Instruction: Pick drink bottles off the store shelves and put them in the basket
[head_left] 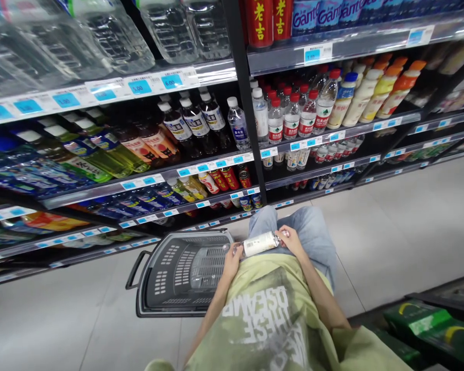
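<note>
A clear bottle with a white label (260,244) lies sideways across my lap, held at both ends. My left hand (234,257) has its fingers wrapped round one end of it, beside the basket. At the other end, my right hand (289,239) grips the bottle near its reddish cap. A grey shopping basket (158,260) with a black handle stands on the floor to the left, and a clear plastic bottle or pack (206,268) lies inside it.
Shelves of drinks (216,165) with blue price tags stretch across the front, close beyond the basket and my knees. Red-capped water bottles (291,121) stand on the right shelf. Green boxes (428,330) are at the lower right. Pale tiled floor (405,216) shows on both sides.
</note>
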The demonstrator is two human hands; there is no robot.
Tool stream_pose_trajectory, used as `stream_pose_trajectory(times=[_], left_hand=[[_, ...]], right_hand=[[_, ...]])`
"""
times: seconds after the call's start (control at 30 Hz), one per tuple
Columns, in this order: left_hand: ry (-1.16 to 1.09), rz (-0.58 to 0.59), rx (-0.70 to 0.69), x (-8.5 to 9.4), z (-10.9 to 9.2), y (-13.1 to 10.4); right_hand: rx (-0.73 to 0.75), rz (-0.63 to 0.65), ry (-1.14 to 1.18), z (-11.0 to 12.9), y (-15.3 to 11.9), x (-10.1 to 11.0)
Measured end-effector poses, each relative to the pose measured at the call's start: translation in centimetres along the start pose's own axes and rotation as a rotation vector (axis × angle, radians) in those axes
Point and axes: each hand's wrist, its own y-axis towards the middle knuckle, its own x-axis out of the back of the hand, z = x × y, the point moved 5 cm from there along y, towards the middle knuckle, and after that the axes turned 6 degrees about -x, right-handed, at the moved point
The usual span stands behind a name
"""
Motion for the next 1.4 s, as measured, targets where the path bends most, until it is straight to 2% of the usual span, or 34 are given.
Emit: stream_pose_trajectory(times=[0.07,0.13,0.2,0.27,0.33,0.4,0.47,0.53,0.67,0.77,0.83,0.9,1.0,1.17,1.27,1.4], left_hand=[[0.0,0.01,0.022,0.0,0.1,0.1],[0.049,-0.022,-0.022,0.4,-0.6,0.0],[0.145,-0.088,-0.164,1.2,-2.4,-0.5],[0.255,-0.096,-0.358,1.2,-5.0,-1.4],[0.337,-0.003,-0.519,0.2,-7.5,-2.4],[0.389,0.096,-0.611,-1.2,-9.3,-3.2],[0.424,0.12,-0.64,-2.2,-10.2,-3.7],[0.436,0.092,-0.634,-2.4,-10.3,-4.0],[0.38,0.005,-0.581,-1.0,-9.2,-4.6],[0.315,-0.108,-0.487,1.3,-8.2,-5.1],[0.302,-0.204,-0.378,3.2,-7.4,-5.2],[0.335,-0.31,-0.237,5.1,-6.2,-5.2],[0.42,-0.44,-0.068,8.0,-4.1,-4.9],[0.542,-0.562,0.033,11.2,-0.1,-3.5],[0.648,-0.564,0.152,11.9,2.6,-2.4],[0.677,-0.423,0.378,11.9,6.8,-1.3]], right_hand=[[0.001,0.018,0.012,0.1,-0.2,-0.3],[0.012,0.004,0.011,0.2,-0.6,-0.6],[0.047,-0.05,-0.024,0.5,-1.3,-1.0],[0.128,-0.122,-0.106,1.2,-2.5,-1.9],[0.239,-0.157,-0.215,2.3,-3.8,-3.5],[0.337,-0.125,-0.307,3.4,-5.0,-5.5],[0.393,-0.057,-0.364,4.1,-5.8,-7.5],[0.416,-0.003,-0.398,4.4,-6.2,-8.9],[0.402,0.113,-0.415,3.9,-6.6,-10.6],[0.373,0.322,-0.361,2.9,-6.8,-11.7],[0.341,0.417,-0.31,2.1,-6.5,-11.9],[0.291,0.413,-0.29,1.0,-5.7,-11.5],[0.191,0.324,-0.304,-0.9,-3.9,-10.3],[0.138,0.267,-0.232,-2.7,-2.6,-8.5],[0.083,0.284,-0.173,-3.3,-2.6,-7.7],[0.017,0.269,-0.127,-3.7,-2.8,-6.6]])
